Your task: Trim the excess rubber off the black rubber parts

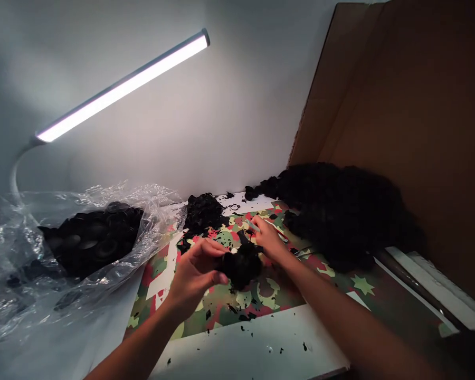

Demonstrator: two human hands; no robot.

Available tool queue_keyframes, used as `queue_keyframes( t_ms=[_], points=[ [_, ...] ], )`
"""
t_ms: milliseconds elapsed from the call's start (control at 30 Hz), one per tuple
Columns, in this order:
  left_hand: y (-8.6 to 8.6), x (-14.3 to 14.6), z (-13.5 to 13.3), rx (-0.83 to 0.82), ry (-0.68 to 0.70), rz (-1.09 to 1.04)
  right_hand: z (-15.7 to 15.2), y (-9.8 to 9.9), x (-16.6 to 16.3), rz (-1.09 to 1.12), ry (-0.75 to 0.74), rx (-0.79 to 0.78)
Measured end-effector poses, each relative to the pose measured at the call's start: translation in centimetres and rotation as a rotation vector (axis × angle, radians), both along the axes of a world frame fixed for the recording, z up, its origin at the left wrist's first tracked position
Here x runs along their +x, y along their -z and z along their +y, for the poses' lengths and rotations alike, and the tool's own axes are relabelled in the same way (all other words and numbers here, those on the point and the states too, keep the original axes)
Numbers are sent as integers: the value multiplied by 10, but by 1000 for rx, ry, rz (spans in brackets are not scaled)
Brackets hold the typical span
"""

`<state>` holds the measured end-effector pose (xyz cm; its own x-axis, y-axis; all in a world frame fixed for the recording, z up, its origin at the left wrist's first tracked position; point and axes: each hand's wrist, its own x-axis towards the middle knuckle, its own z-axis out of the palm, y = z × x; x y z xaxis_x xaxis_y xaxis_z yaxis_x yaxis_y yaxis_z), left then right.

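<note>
Between the thumb and fingers of my left hand (193,274) is a black, ragged-edged rubbery piece (243,266), held above the patterned sheet. My right hand (268,238) is closed around a slim, pale-handled tool (253,226) just beyond the black piece; its kind cannot be made out. A red-and-white object (281,235) shows beside my right hand, partly hidden by it. Black scraps lie on the camouflage-patterned sheet (267,293) beneath both hands.
A clear plastic bag (158,211) with black round parts (98,237) stands at left. A heap of black scraps (203,211) lies behind my hands, a larger black pile (340,211) at right against a cardboard panel (411,105). A lit tube lamp (126,87) hangs above.
</note>
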<state>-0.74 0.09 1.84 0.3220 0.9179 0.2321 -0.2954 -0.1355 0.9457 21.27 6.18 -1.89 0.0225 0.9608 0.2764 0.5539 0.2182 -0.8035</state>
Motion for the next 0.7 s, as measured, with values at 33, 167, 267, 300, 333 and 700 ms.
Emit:
queue_keyframes(
  t_ms=[33, 167, 267, 300, 333, 700],
  points=[
    [2, -2, 4, -10, -39, -27, 2, 3, 4, -12, -49, -21],
    [13, -10, 24, -106, -165, -71, -4, -2, 1, -52, -189, -53],
    [16, -11, 29, -104, -229, 31, -18, -21, -9, -22, -160, 29],
    [16, -10, 28, -93, -236, 73, -23, -27, -13, 10, -142, 80],
    [15, -9, 27, -86, -234, 102, -29, -33, -17, 36, -145, 119],
    [14, -1, 18, -127, -190, 47, -50, -31, -42, 146, -388, 150]
  ],
)
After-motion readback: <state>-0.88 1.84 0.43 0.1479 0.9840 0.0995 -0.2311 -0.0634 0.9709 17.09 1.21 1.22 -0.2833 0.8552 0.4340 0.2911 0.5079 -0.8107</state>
